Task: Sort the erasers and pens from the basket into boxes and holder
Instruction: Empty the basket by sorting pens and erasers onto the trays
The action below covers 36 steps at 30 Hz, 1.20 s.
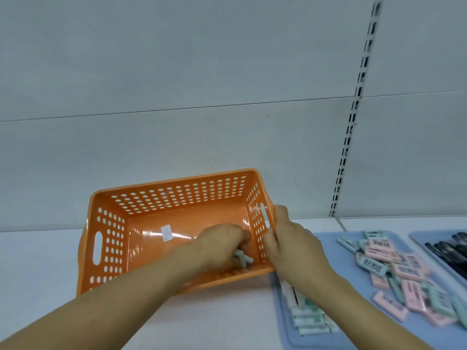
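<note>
An orange perforated basket point(177, 195) sits tilted toward me on the white shelf. My left hand point(222, 243) reaches inside it at the near right corner, fingers closed on pale green erasers point(243, 258). My right hand point(290, 246) grips the basket's right wall by its handle slot. To the right, a light blue tray point(285, 322) holds a heap of pink and green erasers point(394, 269) and a neat row of white-green ones point(308, 319). Dark pens point(449, 251) lie in another blue tray at the far right edge.
A white sticker point(166, 232) lies on the basket floor. Behind stands a white back panel with a slotted upright point(353, 117). White shelf surface point(38, 261) extends to the basket's left.
</note>
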### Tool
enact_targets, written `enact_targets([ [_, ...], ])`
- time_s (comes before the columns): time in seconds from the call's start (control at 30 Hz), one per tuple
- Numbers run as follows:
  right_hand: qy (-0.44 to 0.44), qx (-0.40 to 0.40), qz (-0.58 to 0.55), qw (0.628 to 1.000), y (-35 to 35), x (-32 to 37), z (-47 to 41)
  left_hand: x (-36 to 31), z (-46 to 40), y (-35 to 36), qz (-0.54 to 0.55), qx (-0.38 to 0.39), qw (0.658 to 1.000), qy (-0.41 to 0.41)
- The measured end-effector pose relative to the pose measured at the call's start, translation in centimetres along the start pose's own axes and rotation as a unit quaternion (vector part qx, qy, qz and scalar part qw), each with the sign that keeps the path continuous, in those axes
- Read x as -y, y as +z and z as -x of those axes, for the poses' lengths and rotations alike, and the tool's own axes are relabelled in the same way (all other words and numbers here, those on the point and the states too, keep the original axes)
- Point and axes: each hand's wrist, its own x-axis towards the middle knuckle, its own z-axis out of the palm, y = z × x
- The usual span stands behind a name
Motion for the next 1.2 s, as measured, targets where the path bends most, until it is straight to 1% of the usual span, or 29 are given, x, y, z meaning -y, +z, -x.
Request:
enact_targets([
  [0.1, 0.003, 0.013, -0.018, 1.000, -0.3, 0.1, -1.0, 0.9, 0.4, -0.3, 0.058, 0.004, 0.998, -0.024],
  [0.13, 0.002, 0.020, -0.028, 0.999, -0.4, -0.1, -1.2, 1.3, 0.8, -0.8, 0.071, -0.008, 0.997, -0.034],
  [0.2, 0.003, 0.028, -0.058, 0.998, -0.6, -0.5, -1.5, 1.9, 1.9, -2.1, 0.111, -0.060, 0.991, -0.050],
  [0.27, 0.002, 0.012, -0.078, 0.997, -0.9, -1.1, -1.3, 1.8, 3.4, -3.5, 0.194, -0.130, 0.970, -0.066],
  [0.33, -0.020, -0.060, -0.107, 0.992, -1.7, -1.5, -0.5, 0.4, 4.9, -4.7, 0.297, -0.193, 0.932, -0.076],
  [0.37, -0.037, -0.092, -0.155, 0.983, -2.3, -1.6, 0.1, -0.8, 5.5, -5.2, 0.345, -0.213, 0.911, -0.070],
  [0.4, -0.056, -0.103, -0.228, 0.966, -2.9, -1.7, 0.6, -2.4, 6.0, -5.6, 0.385, -0.226, 0.893, -0.057],
  [0.43, -0.070, -0.085, -0.311, 0.944, -3.6, -1.8, 1.2, -4.1, 6.2, -6.0, 0.413, -0.233, 0.879, -0.039],
  [0.47, -0.074, -0.044, -0.379, 0.921, -4.4, -1.9, 1.8, -5.7, 6.3, -6.3, 0.432, -0.237, 0.870, -0.022],
  [0.5, -0.073, -0.002, -0.421, 0.904, -5.1, -2.2, 2.4, -7.4, 6.1, -6.4, 0.445, -0.241, 0.862, -0.008],
  [0.53, -0.073, 0.023, -0.440, 0.895, -5.8, -2.7, 2.9, -8.9, 5.8, -6.3, 0.453, -0.249, 0.856, 0.001],
  [0.57, -0.068, 0.031, -0.447, 0.891, -6.5, -3.3, 3.3, -10.2, 5.3, -6.1, 0.453, -0.260, 0.853, 0.003],
  [0.7, 0.003, -0.002, -0.473, 0.881, -8.3, -7.2, 4.8, -14.8, 3.0, -4.5, 0.438, -0.285, 0.852, -0.003],
  [0.73, 0.021, -0.023, -0.458, 0.889, -8.4, -8.7, 5.2, -15.7, 2.7, -3.8, 0.433, -0.287, 0.854, -0.003],
  [0.77, 0.040, -0.047, -0.421, 0.905, -8.5, -10.3, 5.6, -16.3, 2.5, -3.1, 0.420, -0.292, 0.859, -0.004],
  [0.8, 0.060, -0.069, -0.366, 0.926, -8.4, -12.1, 6.0, -16.6, 2.4, -2.1, 0.401, -0.297, 0.867, -0.005],
  [0.87, 0.095, -0.092, -0.216, 0.967, -8.3, -15.4, 6.9, -16.6, 2.5, 0.2, 0.361, -0.305, 0.881, -0.014],
  [0.93, 0.106, -0.105, -0.080, 0.986, -7.8, -18.1, 7.7, -16.3, 3.0, 2.7, 0.317, -0.295, 0.901, -0.034],
  [0.97, 0.098, -0.113, -0.041, 0.988, -7.4, -19.1, 8.0, -16.1, 3.3, 3.9, 0.285, -0.293, 0.912, -0.044],
  [1.0, 0.076, -0.116, -0.019, 0.990, -6.9, -20.0, 8.2, -15.9, 3.5, 5.0, 0.253, -0.296, 0.919, -0.053],
  [1.07, -0.005, -0.102, 0.012, 0.995, -5.5, -21.6, 8.4, -15.6, 4.0, 6.7, 0.230, -0.309, 0.919, -0.079],
  [1.13, -0.055, -0.104, 0.015, 0.993, -4.5, -22.7, 8.6, -15.7, 4.5, 7.2, 0.249, -0.334, 0.903, -0.108],
  [1.2, -0.061, -0.111, -0.003, 0.992, -4.3, -23.3, 8.6, -16.2, 4.8, 6.7, 0.220, -0.408, 0.880, -0.103],
])
